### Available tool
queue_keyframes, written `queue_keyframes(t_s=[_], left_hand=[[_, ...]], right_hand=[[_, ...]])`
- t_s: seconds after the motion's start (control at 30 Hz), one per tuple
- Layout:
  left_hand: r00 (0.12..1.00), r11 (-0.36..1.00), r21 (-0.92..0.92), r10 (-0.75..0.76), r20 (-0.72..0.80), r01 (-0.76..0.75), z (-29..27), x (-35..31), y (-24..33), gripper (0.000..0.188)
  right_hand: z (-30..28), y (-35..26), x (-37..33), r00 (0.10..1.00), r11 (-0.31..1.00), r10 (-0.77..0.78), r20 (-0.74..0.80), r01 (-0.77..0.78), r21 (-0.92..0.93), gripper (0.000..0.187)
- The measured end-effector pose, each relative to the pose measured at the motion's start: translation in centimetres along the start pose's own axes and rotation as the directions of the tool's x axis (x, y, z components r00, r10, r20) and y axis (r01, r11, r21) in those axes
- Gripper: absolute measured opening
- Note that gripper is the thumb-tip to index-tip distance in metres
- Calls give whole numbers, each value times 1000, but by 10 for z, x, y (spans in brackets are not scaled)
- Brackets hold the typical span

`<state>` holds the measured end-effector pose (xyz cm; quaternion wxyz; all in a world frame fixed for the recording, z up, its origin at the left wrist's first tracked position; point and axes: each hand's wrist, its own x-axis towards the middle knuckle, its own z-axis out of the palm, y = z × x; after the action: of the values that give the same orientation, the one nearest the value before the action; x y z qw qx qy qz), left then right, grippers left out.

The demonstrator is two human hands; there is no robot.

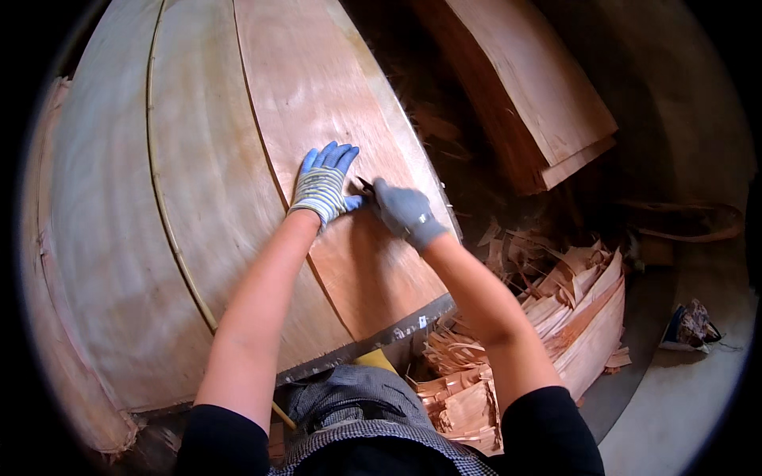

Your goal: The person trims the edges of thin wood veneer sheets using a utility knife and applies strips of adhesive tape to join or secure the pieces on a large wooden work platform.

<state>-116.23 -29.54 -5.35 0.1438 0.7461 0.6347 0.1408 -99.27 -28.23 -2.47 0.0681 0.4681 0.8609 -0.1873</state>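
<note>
My left hand [324,184], in a striped glove with blue fingers, presses flat on a pinkish wood veneer sheet [305,79], its fingers stretched out. Close to its right, my right hand [406,213] in a grey-blue glove is closed around a small knife. Only the dark pointed tip of the knife [365,185] shows past the fingers, angled toward the left hand; the handle is hidden. The sheet's long left edge lies over a paler veneer sheet [214,182] on the table.
A long thin rod [159,186] runs lengthwise over the pale veneer at left. Beyond the table's dark near edge [401,328] lie piled veneer scraps [583,305] at lower right. A veneer stack [532,75] stands at far right, and a small bag [689,327] sits on the floor.
</note>
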Motion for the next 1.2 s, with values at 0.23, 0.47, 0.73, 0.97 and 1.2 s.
queue_keyframes(t_s=[0.23, 0.47, 0.73, 0.97, 1.2], left_hand=[[1000, 995, 95, 13, 16, -14, -2, -6, -7, 75], [999, 996, 82, 30, 17, -31, 4, 3, 8, 76], [990, 994, 112, -7, 138, -9, -16, -1, 3, 76], [378, 427, -375, -904, -198, 823, -58, -38, 1, 71], [560, 438, -647, -828, -21, 624, -28, -30, -16, 55]], right_hand=[[8, 23, -70, 974, 988, 154, 167, -156, 0, 24], [119, 104, -371, 984, 976, 175, -27, -177, -128, 25], [26, -9, -132, 923, 962, -137, -361, 211, 175, 19], [34, -18, -125, 972, 1000, 11, -233, -4, 31, 9], [37, -26, -138, 978, 993, -116, -174, 110, -46, 13]])
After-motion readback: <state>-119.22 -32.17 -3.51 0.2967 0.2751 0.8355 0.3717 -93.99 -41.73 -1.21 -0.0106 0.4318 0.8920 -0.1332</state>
